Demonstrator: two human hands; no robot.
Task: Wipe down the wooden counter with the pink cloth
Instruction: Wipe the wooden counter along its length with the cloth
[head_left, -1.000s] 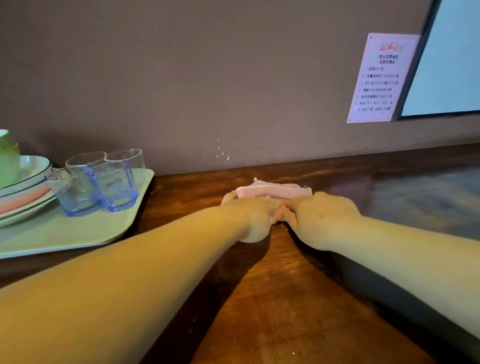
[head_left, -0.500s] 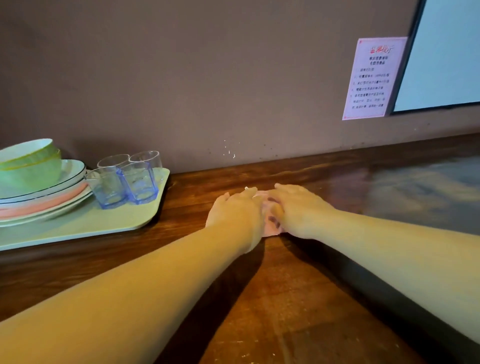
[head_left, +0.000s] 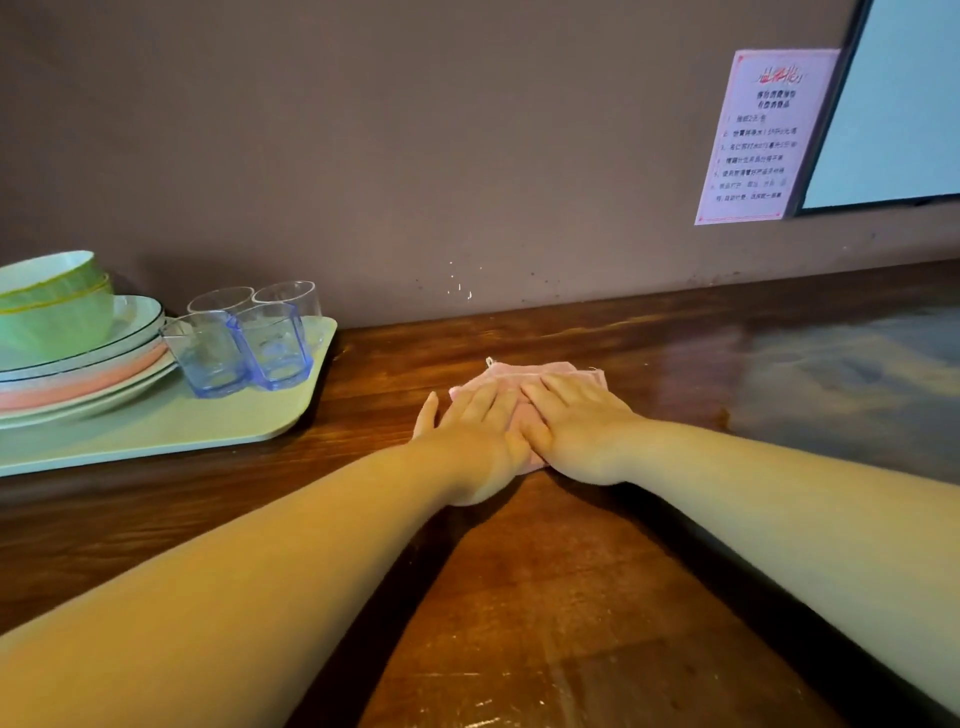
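Note:
A folded pink cloth (head_left: 540, 373) lies flat on the dark wooden counter (head_left: 571, 571), a short way out from the wall. My left hand (head_left: 470, 431) and my right hand (head_left: 576, 421) press down on it side by side, palms flat and fingers stretched forward. The hands cover most of the cloth; only its far edge, a small loop at its far left corner and a strip between the hands show. My left thumb rests on bare wood to the left of the cloth.
A pale green tray (head_left: 171, 426) sits at the left with stacked plates (head_left: 83, 374), green bowls (head_left: 57, 301) and several clear blue glasses (head_left: 249, 343). The brown wall (head_left: 415, 156) runs behind, with a pink notice (head_left: 758, 135) and a window (head_left: 893, 104) at right.
Both hands have slid the cloth along the counter: pulled back toward me from near the wall, then pushed forward again, so its far edge shows once more. Fingers are now flatter.

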